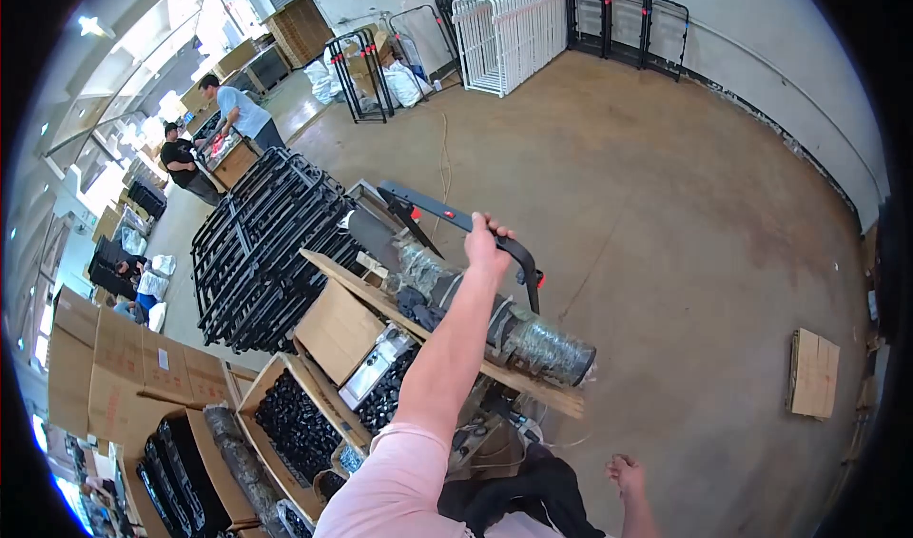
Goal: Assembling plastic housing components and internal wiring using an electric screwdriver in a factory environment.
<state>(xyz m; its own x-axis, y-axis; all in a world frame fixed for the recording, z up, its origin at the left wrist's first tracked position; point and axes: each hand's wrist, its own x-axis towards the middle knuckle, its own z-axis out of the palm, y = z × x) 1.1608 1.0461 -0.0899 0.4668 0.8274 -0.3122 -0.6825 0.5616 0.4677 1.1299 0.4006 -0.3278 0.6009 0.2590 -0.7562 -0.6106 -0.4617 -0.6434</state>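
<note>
My left hand [485, 243] is closed around the top bar of a black metal tube frame [434, 202], which has small red parts near its corners. The bar runs above a wooden board [528, 389] and a thick, plastic-wrapped roll [547, 346]; my forearm covers part of both. Lower right, my right hand [625, 476] hangs over the floor, apart from other things. Its fingers are curled, and whether something small is inside is hidden. The frame's lower part is largely hidden behind the roll and board.
Stacked black frames [271, 243] lie left of the roll. Open cartons [357, 429] hold small black parts. White frames [509, 34] and black frames [628, 24] stand along the back wall. Cardboard [813, 374] lies right. Two people work around a wooden box [233, 164] far left.
</note>
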